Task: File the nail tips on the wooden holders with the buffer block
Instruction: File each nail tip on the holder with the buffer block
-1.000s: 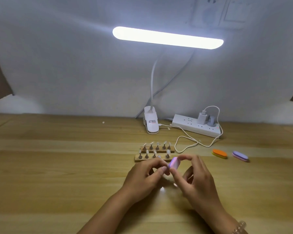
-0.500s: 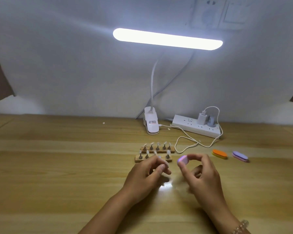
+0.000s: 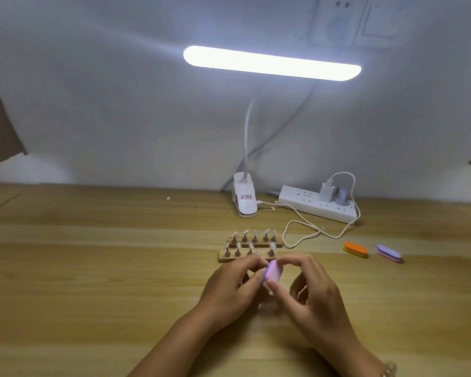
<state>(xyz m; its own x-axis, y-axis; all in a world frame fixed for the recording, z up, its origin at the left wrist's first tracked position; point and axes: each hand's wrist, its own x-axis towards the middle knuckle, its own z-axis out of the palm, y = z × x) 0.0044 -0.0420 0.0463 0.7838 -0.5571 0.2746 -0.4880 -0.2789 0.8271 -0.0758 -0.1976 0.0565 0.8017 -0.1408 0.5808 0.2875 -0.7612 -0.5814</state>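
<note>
While we look from the left side, our left hand (image 3: pixel 233 285) comes first. Its fingertips are pinched together on something tiny. We think it is one of the nail tips (image 3: pixel 267 231) on its little peg, but it is too small and blurry to be sure. If that pinch is loose, the tiny thing could twist or pop out when the block rubs it.

Just behind the hands sit the two wooden holders (image 3: pixel 223 259), with more tips standing up on pegs. They are very near our knuckles (a little bump could tip a row over).

Next comes the buffer block (image 3: pixel 272 271), pink and purple. It is up off the table (image 3: pixel 93 268) and right between the two hands, touching or almost touching what the left hand holds. Our right hand (image 3: pixel 314 295) pinches it with the thumb below and a finger on top. That is a small grip on a little block, so a hard push could make it slip. Pushing too hard could also bend or snap the thin tip, or rub it crooked.

Farther right a white cable (image 3: pixel 302 235) loops on the table. Then an orange block (image 3: pixel 355 249) and a purple block (image 3: pixel 388 253) lie well apart from the hands. A wide swing could knock them.
</note>
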